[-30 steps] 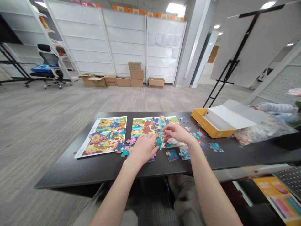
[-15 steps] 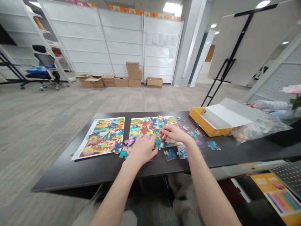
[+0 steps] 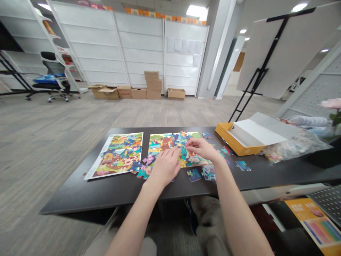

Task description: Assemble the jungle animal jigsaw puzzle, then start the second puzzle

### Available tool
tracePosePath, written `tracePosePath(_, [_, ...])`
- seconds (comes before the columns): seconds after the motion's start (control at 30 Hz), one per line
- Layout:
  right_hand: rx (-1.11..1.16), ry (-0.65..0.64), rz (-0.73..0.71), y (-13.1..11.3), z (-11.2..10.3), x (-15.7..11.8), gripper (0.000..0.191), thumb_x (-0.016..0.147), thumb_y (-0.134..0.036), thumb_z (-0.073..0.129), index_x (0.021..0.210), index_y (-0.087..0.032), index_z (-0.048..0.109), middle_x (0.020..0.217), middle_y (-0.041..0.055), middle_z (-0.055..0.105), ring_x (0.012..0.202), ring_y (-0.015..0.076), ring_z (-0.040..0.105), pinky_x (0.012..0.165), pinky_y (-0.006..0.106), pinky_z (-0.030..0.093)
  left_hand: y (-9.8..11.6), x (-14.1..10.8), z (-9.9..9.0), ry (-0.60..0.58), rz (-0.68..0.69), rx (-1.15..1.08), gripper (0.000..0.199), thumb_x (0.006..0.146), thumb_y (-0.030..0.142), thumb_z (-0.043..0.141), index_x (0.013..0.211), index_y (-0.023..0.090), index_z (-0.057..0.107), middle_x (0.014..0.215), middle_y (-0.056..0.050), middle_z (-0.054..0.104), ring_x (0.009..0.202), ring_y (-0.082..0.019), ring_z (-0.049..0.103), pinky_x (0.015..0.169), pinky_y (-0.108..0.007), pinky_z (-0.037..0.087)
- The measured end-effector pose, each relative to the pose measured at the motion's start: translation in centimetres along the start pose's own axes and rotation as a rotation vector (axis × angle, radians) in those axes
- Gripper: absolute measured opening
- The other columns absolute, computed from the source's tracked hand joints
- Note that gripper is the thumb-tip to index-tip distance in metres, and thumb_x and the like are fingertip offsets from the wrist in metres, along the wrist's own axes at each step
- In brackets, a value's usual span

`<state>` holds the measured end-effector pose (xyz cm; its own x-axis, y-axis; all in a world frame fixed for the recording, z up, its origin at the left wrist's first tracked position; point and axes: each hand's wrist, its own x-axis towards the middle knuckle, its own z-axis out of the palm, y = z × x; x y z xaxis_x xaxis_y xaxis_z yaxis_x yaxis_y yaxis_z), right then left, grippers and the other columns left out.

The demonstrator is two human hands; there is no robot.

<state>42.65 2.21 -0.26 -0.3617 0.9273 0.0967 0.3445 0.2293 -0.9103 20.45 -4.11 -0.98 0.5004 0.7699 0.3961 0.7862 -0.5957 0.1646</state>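
A colourful jigsaw puzzle lies on the dark table, with loose pieces scattered over and around it. My left hand rests palm down on its lower part, fingers stretched forward and hiding what is beneath. Just to the right, my right hand hovers over the puzzle with thumb and fingers pinched. A thin pale edge at these fingertips looks like a puzzle piece. Near the table's front edge lie a dark blue puzzle piece and a lighter joined pair. Purple and teal pieces sit left of my left hand.
A printed picture sheet lies on the table at left. To the right stand an open yellow box and a clear plastic bag of pieces. A single blue piece lies before the box.
My right hand has lifted slightly up and away from my left hand, still pinched. The left hand stays on the puzzle. The whole view has shifted a little.
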Motion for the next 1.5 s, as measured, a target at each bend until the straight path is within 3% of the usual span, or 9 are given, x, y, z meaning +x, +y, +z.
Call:
tracePosePath(0.1, [-0.041,0.205,0.005,0.6,-1.4,0.0,0.019,0.077,-0.034,0.071,0.087,-0.018,0.069,0.079,0.0033,0.072,0.068,0.0160,0.065,0.069,0.030,0.053,0.1,-0.1,0.1,-0.039,0.009,-0.003,0.044,0.095,0.021,0.058,0.138,0.015,0.054,0.145,-0.014,0.059,0.128,-0.030,0.056,0.106,-0.046,0.046])
tracePosePath(0.2, [-0.105,0.306,0.059,1.6,-2.3,0.1,0.013,0.077,-0.027,0.067,0.085,-0.018,0.070,0.078,0.0038,0.073,0.067,0.0164,0.065,0.069,0.030,0.053,0.2,-0.3,0.2,-0.114,0.077,-0.014,0.028,0.097,0.023,0.058,0.124,0.019,0.064,0.130,-0.009,0.067,0.121,-0.028,0.059,0.103,-0.044,0.046])
tracePosePath(0.33, [-0.199,0.299,0.086,2.7,-2.5,0.4,0.013,0.077,-0.024,0.063,0.084,-0.017,0.072,0.073,0.0035,0.072,0.066,0.0174,0.065,0.067,0.030,0.052,0.4,-0.4,0.3,-0.170,0.144,-0.008,0.017,0.097,0.027,0.060,0.111,0.021,0.069,0.117,-0.007,0.070,0.118,-0.027,0.059,0.102,-0.043,0.045])
tracePosePath(0.63, [-0.323,0.321,0.096,3.9,-2.5,0.7,0.017,0.079,-0.022,0.060,0.087,-0.018,0.074,0.074,0.0039,0.073,0.069,0.0184,0.067,0.066,0.028,0.051,0.8,-0.5,0.3,-0.202,0.170,0.002,0.013,0.098,0.028,0.060,0.104,0.020,0.069,0.111,-0.007,0.070,0.112,-0.027,0.058,0.097,-0.042,0.045])
tracePosePath(1.03, [-0.202,0.267,0.168,4.7,-2.3,0.7,0.011,0.073,-0.018,0.072,0.084,-0.016,0.071,0.073,0.0023,0.070,0.066,0.0148,0.066,0.060,0.024,0.054,1.0,-0.5,0.1,-0.220,0.147,-0.011,0.019,0.098,0.027,0.059,0.114,0.019,0.066,0.117,-0.008,0.069,0.114,-0.027,0.059,0.099,-0.042,0.046])
tracePosePath(1.3, [-0.161,0.290,0.146,3.4,-2.5,0.4,0.016,0.075,-0.024,0.073,0.088,-0.016,0.072,0.079,0.0039,0.073,0.066,0.0154,0.066,0.063,0.027,0.055,1.2,-0.5,0.1,-0.232,0.143,-0.005,0.021,0.098,0.027,0.057,0.116,0.020,0.067,0.118,-0.009,0.069,0.115,-0.028,0.060,0.099,-0.044,0.047])
tracePosePath(1.37, [-0.221,0.355,0.119,3.1,-3.4,0.0,0.017,0.078,-0.025,0.068,0.092,-0.016,0.073,0.083,0.0061,0.075,0.072,0.0173,0.068,0.069,0.029,0.056,1.3,-0.5,0.1,-0.239,0.140,-0.010,0.021,0.098,0.027,0.057,0.115,0.019,0.067,0.118,-0.009,0.069,0.115,-0.029,0.060,0.099,-0.044,0.047])
tracePosePath(1.5, [-0.519,0.648,0.178,3.7,-6.1,-1.6,0.025,0.084,-0.020,0.057,0.100,-0.016,0.075,0.095,0.0108,0.077,0.085,0.0216,0.070,0.082,0.034,0.054,1.0,-0.7,0.0,-0.239,0.138,-0.021,0.020,0.098,0.028,0.058,0.113,0.020,0.067,0.118,-0.009,0.069,0.115,-0.028,0.060,0.099,-0.044,0.047])
